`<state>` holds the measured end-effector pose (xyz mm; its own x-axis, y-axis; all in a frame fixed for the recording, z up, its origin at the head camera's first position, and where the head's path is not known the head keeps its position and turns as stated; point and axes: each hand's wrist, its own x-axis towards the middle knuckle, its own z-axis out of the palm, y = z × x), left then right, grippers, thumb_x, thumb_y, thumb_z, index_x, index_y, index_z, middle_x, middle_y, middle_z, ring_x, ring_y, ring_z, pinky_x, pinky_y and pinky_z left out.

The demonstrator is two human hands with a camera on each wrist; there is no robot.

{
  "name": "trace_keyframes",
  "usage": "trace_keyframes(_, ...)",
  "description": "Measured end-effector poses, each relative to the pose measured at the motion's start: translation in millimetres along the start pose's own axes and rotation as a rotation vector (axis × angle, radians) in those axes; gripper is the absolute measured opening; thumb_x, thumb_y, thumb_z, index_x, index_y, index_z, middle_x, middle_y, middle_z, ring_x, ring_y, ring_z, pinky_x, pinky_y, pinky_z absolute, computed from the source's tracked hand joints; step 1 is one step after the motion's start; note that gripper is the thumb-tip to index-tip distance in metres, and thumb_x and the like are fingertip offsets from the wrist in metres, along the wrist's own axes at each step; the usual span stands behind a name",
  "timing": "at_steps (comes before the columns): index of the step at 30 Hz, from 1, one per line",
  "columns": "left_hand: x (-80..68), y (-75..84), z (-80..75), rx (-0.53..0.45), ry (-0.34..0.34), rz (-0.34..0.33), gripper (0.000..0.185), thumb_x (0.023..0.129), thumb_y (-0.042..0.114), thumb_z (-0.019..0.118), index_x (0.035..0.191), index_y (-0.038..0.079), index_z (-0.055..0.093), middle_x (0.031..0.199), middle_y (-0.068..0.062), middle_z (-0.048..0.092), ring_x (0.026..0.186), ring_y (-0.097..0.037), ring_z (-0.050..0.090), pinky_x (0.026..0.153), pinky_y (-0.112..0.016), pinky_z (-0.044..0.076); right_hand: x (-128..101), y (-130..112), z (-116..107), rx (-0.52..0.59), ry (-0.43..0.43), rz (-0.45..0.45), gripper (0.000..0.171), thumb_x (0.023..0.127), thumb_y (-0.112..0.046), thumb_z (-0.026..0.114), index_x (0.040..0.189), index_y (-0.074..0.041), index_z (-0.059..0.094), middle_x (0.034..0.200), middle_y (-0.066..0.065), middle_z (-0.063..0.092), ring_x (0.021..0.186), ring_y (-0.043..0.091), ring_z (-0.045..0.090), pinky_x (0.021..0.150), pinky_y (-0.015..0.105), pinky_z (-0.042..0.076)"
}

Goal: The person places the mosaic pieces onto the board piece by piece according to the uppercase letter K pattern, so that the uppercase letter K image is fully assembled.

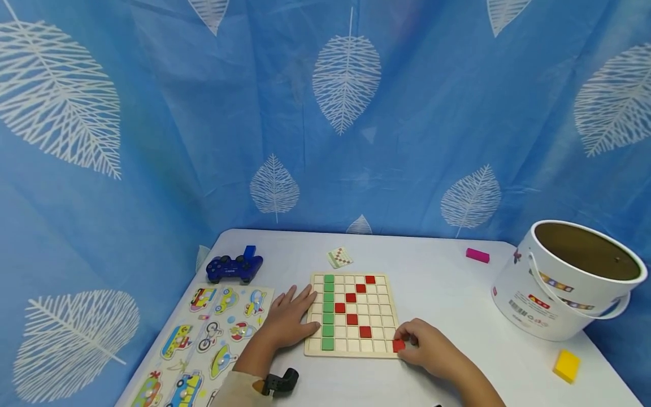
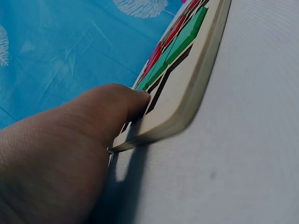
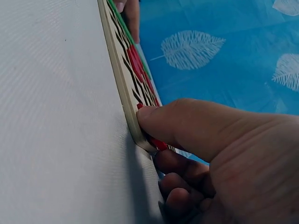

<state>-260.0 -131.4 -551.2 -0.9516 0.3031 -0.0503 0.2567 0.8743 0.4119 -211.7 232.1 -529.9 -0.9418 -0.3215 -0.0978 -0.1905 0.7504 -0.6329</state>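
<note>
A wooden grid board [image 1: 376, 310] lies near the table's front edge, with a column of green tiles [image 1: 328, 311] at its left and several red tiles [image 1: 352, 308] in a zigzag. My left hand [image 1: 292, 319] rests flat with straight fingers against the board's left edge; the left wrist view shows a fingertip [image 2: 133, 100] on the board's rim [image 2: 187, 100]. My right hand [image 1: 414, 342] pinches a red tile [image 1: 399, 345] at the board's front right corner. The right wrist view shows the thumb [image 3: 173, 122] pressing this red tile [image 3: 159, 143] onto the board [image 3: 119, 79].
A blue game controller [image 1: 234, 268] and a vehicle peg puzzle [image 1: 203, 345] lie at the left. A small pattern card [image 1: 339, 257] sits behind the board. A pink block [image 1: 477, 255], a white bucket [image 1: 564, 294] and a yellow block [image 1: 567, 365] are at the right.
</note>
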Motion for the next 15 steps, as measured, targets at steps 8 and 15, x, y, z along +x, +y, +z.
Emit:
trace_keyframes(8, 0.8, 0.2, 0.7, 0.004, -0.007, -0.001, 0.081, 0.094, 0.059, 0.063, 0.164, 0.027, 0.038, 0.174, 0.005, 0.024, 0.163, -0.035, 0.012, 0.128, -0.063, 0.012, -2, -8, 0, 0.038, 0.008, -0.005, 0.022, 0.083, -0.016, 0.084, 0.097, -0.022, 0.069, 0.089, -0.003, 0.056, 0.079, 0.009, 0.051, 0.065, 0.025, 0.042)
trace_keyframes(15, 0.8, -1.6, -0.4, 0.0, -0.009, -0.002, 0.082, 0.094, 0.058, 0.064, 0.164, 0.027, 0.037, 0.174, 0.005, 0.024, 0.163, -0.035, 0.012, 0.128, -0.063, 0.011, 9, -27, 17, 0.053, -0.024, -0.067, 0.019, 0.088, -0.017, 0.08, 0.099, -0.027, 0.068, 0.092, -0.005, 0.057, 0.077, 0.007, 0.051, 0.064, 0.025, 0.044)
